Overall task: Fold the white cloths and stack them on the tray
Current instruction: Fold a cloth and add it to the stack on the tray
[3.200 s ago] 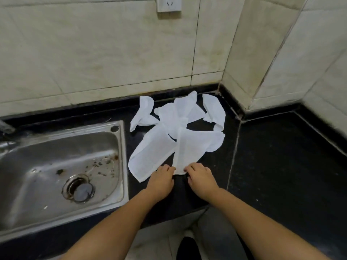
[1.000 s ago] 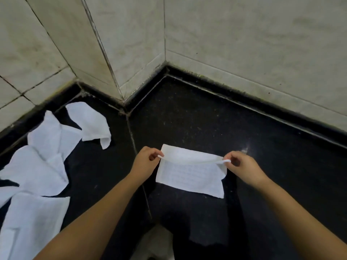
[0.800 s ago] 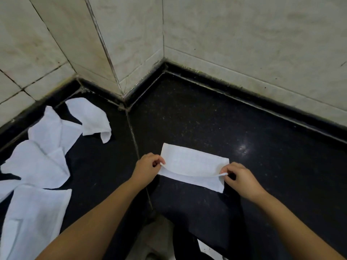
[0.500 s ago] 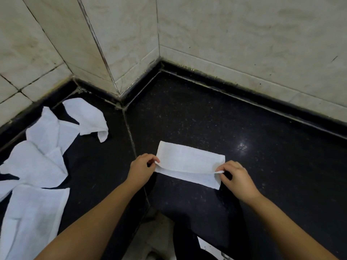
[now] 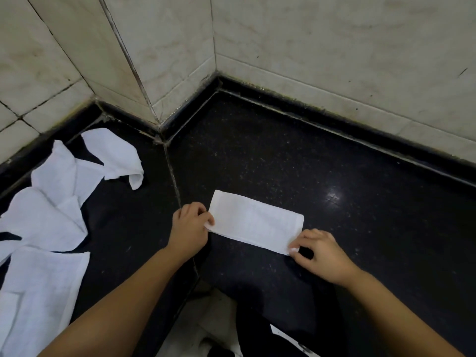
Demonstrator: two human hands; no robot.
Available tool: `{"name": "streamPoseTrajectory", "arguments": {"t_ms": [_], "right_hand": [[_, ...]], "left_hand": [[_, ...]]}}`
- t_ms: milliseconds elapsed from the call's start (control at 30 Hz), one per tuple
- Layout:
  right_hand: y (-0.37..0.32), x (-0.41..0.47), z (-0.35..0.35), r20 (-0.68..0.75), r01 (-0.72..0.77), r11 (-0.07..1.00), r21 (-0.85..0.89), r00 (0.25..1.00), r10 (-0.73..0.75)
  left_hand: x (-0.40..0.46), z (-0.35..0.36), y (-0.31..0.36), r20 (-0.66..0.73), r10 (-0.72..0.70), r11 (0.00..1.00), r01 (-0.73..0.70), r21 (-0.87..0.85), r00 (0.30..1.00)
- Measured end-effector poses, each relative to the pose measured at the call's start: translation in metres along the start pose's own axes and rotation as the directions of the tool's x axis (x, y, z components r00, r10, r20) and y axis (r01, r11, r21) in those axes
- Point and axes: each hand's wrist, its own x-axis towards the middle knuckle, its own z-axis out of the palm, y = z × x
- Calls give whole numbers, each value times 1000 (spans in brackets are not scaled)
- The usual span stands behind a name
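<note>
Folded white cloth (image 5: 255,224) lies flat as a long rectangle on the black countertop (image 5: 322,155), just right of the seam in the stone. The person's left hand (image 5: 190,228) pinches the near-left corner between thumb and curled fingers; the right hand (image 5: 320,255) pinches the near-right corner the same way. Both holds sit on the near long edge, presumably to line the upper layer up with the lower one and keep the fold square while it is laid flat. Judgement: one fold done on this cloth; a further fold across its length likely remains.

Unfolded white cloths (image 5: 49,212) lie in a loose, overlapping heap on the counter to the left, well apart from the folded one. Tiled wall (image 5: 334,47) closes the corner behind. No tray in view, so the stacking spot cannot be told. The counter around the cloth shows only a glare spot to the right; nothing stands in the way of the hands.
</note>
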Motion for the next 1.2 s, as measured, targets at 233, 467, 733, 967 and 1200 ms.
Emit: {"name": "streamPoseTrajectory", "arguments": {"t_ms": [233, 467, 733, 967, 1200], "right_hand": [[19, 64, -44, -14, -360, 924, 131, 931, 365], [1, 76, -29, 116, -400, 910, -114, 904, 412], [-13, 81, -57, 156, -441, 808, 391, 897, 414], [-69, 125, -64, 340, -426, 685, 592, 902, 267], [-103, 182, -36, 420, -412, 814, 410, 877, 232]], "left_hand": [[-10, 21, 111, 67, 597, 802, -595, -50, 799], [-11, 52, 167, 345, 380, 859, -466, 212, 858], [-1, 32, 146, 190, 130, 883, -27, -468, 973], [-10, 5, 98, 292, -350, 315, 405, -858, 890], [-11, -11, 46, 211, -559, 350, 459, -817, 802]]}}
